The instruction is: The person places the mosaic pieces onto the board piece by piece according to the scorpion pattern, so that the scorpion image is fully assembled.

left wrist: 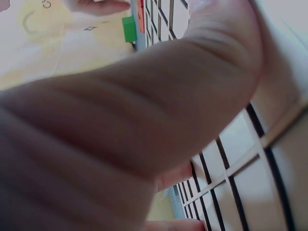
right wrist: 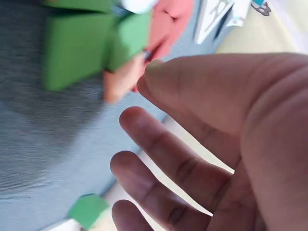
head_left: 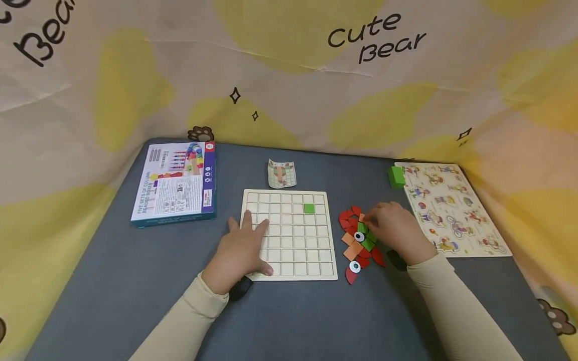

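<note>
My left hand (head_left: 239, 253) rests spread on the left part of a pale wooden grid board (head_left: 300, 245), its thumb near the front edge. One green square tile (head_left: 309, 208) sits in a cell toward the board's upper right. To the right of the board lies a loose pile of red pieces (head_left: 344, 220), green tiles (head_left: 368, 244), orange tiles (head_left: 353, 250) and white eye discs (head_left: 355, 266). Over the pile's far right side, my right hand (head_left: 393, 228) pinches an orange tile (right wrist: 124, 79) between thumb and forefinger; the other fingers are loosely bent.
A small creased pattern card (head_left: 282, 174) lies behind the board. At the left is a boxed toy set (head_left: 173, 180). A green block (head_left: 397, 177) stands at the corner of a picture board (head_left: 456, 210) on the right. Behind the table hangs a patterned cloth (head_left: 289, 75).
</note>
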Demonstrator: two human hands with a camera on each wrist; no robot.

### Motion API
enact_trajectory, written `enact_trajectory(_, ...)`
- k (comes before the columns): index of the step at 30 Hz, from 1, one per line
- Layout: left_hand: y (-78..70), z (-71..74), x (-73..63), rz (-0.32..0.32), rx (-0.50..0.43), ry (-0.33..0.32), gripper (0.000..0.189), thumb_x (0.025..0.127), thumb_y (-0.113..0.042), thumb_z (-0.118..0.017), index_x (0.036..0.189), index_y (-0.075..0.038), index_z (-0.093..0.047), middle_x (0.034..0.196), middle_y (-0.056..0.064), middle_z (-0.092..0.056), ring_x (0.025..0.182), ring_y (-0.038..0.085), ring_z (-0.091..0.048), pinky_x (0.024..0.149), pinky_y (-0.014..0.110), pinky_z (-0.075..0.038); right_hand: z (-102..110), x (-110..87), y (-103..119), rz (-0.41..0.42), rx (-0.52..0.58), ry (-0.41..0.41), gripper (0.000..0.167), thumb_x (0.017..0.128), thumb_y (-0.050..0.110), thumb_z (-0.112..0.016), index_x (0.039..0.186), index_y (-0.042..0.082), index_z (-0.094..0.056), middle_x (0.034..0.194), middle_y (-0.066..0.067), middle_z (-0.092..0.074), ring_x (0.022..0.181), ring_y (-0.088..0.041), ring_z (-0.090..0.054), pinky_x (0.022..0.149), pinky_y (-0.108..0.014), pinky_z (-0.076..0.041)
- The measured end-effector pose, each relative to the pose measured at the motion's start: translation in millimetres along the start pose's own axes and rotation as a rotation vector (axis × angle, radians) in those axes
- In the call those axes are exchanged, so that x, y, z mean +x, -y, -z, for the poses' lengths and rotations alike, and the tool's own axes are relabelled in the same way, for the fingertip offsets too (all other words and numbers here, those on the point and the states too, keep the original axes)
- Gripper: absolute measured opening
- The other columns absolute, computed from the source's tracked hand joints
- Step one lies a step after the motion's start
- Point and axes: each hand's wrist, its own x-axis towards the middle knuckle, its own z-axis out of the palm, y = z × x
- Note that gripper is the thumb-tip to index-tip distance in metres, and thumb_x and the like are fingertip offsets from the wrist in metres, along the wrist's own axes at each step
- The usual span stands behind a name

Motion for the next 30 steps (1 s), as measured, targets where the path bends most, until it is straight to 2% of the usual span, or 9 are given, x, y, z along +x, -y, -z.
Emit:
enact_trajectory(5,2.0,-1.2,-0.1,0.003,-0.004,0.004,0.117,0.062,-0.044,-0.104,0.158,-0.006,-0.048,0.163,0.041,-0.025,0.141,0.074,-0.023,0.079,0.062,-0.059,-11,-9.9,-9,-0.003,-0.006,-0.02,0.015,0.094,0.012,-0.078,0.106,0.005,-0.082,0.111,-0.017,-0.074,0.104,-0.04,-0.063,0.091,-0.057,-0.054)
enact_trajectory(10,2.9,-2.4,0.7,-0.002,-0.009,0.006,0.118,0.062,-0.044,-0.104,0.159,-0.006,-0.048,0.163,0.041,-0.025,0.141,0.074,-0.023,0.077,0.062,-0.059,-17,-9.5,-22,0.01,-0.05,-0.089,0.018,0.092,0.011,-0.08,0.107,0.001,-0.081,0.112,-0.02,-0.075,0.101,-0.041,-0.063,0.087,-0.056,-0.055)
enact_trajectory(13,2.6,-2.7,0.9,-0.002,-0.008,0.009,0.118,0.062,-0.044,-0.103,0.159,-0.006,-0.048,0.163,0.041,-0.024,0.141,0.074,-0.023,0.077,0.061,-0.06,-19,-3.2,-29,0.028,-0.082,-0.122,0.016,0.091,0.009,-0.081,0.103,-0.001,-0.081,0.112,-0.021,-0.075,0.1,-0.041,-0.063,0.085,-0.054,-0.056)
enact_trajectory(16,2.1,-3.1,0.8,-0.003,-0.01,0.01,0.118,0.061,-0.044,-0.103,0.159,-0.006,-0.048,0.163,0.041,-0.025,0.141,0.074,-0.023,0.078,0.061,-0.059,-21,4.6,-35,0.021,-0.063,-0.113,0.012,0.091,0.008,-0.082,0.099,-0.001,-0.081,0.105,-0.018,-0.076,0.097,-0.038,-0.063,0.083,-0.053,-0.056)
enact_trajectory(19,2.8,-4.3,1.3,-0.007,-0.01,0.008,0.118,0.061,-0.044,-0.104,0.158,-0.006,-0.048,0.163,0.041,-0.025,0.14,0.074,-0.023,0.079,0.062,-0.059,-21,16.0,-42,-0.012,0.02,-0.075,0.009,0.091,0.009,-0.082,0.097,0.002,-0.082,0.095,-0.012,-0.077,0.089,-0.033,-0.065,0.079,-0.052,-0.056)
enact_trajectory(21,3.9,-5.3,2.5,-0.009,-0.005,0.003,0.119,0.061,-0.044,-0.104,0.158,-0.005,-0.048,0.162,0.042,-0.026,0.14,0.075,-0.024,0.079,0.062,-0.059,-17,28.1,-43,-0.039,0.069,-0.049,0.011,0.092,0.011,-0.082,0.099,0.003,-0.082,0.095,-0.012,-0.077,0.087,-0.031,-0.067,0.08,-0.051,-0.057)
enact_trajectory(25,5.9,-6.4,4.9,-0.009,0.008,-0.006,0.12,0.061,-0.046,-0.104,0.159,-0.006,-0.048,0.162,0.042,-0.026,0.139,0.075,-0.025,0.08,0.064,-0.059,-3,57.8,-24,-0.04,0.105,-0.04,0.015,0.093,0.016,-0.081,0.104,0.005,-0.083,0.101,-0.012,-0.078,0.09,-0.03,-0.066,0.08,-0.049,-0.055)
enact_trajectory(28,5.7,-5.6,5.0,-0.011,0.011,-0.01,0.12,0.061,-0.046,-0.103,0.159,-0.006,-0.048,0.162,0.042,-0.026,0.139,0.075,-0.025,0.08,0.064,-0.058,4,76.1,13,0.051,0.119,-0.068,0.016,0.094,0.019,-0.081,0.105,0.007,-0.084,0.102,-0.008,-0.079,0.093,-0.029,-0.066,0.083,-0.047,-0.053)
enact_trajectory(30,5.5,-5.6,5.1,-0.013,0.011,-0.01,0.119,0.061,-0.047,-0.103,0.158,-0.006,-0.048,0.162,0.041,-0.026,0.139,0.074,-0.025,0.08,0.064,-0.058,5,85.1,41,0.143,0.114,-0.086,0.015,0.095,0.021,-0.082,0.104,0.009,-0.085,0.1,-0.005,-0.08,0.093,-0.028,-0.067,0.084,-0.046,-0.053)
